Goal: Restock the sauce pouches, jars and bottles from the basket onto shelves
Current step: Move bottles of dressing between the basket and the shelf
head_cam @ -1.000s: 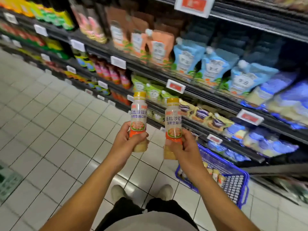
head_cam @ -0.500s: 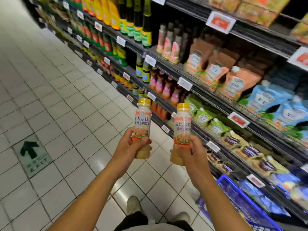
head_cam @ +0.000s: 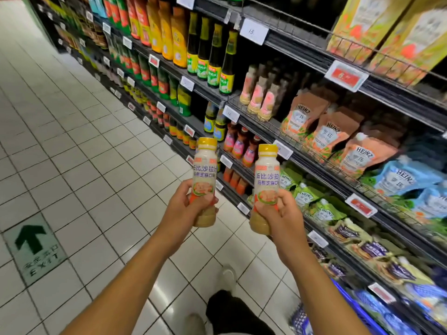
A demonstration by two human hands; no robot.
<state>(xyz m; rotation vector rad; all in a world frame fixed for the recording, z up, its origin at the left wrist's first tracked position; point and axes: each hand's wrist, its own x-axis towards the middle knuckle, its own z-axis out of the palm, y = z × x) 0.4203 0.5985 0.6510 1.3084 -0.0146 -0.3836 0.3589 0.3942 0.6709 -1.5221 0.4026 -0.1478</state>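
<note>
My left hand (head_cam: 183,209) grips a pale dressing bottle with a yellow cap (head_cam: 205,170) around its lower half, held upright above the tiled floor. My right hand (head_cam: 280,218) grips a second, matching bottle (head_cam: 267,180) the same way, just in front of the shelves. A shelf to the upper right holds several similar pale bottles with pink labels (head_cam: 261,97). Only an edge of the blue basket (head_cam: 355,308) shows at the lower right, below my right forearm.
Dark shelving runs along the right, packed with sauce bottles (head_cam: 212,54), Heinz pouches in orange (head_cam: 329,136), blue (head_cam: 406,180) and green (head_cam: 307,194). White tiled aisle floor lies to the left, with a green exit arrow sticker (head_cam: 31,247). My shoes (head_cam: 227,276) are below.
The view has swung left and up along the aisle, bringing the bottle shelves into sight and pushing the basket nearly out of frame. Both hands still hold their bottles upright.
</note>
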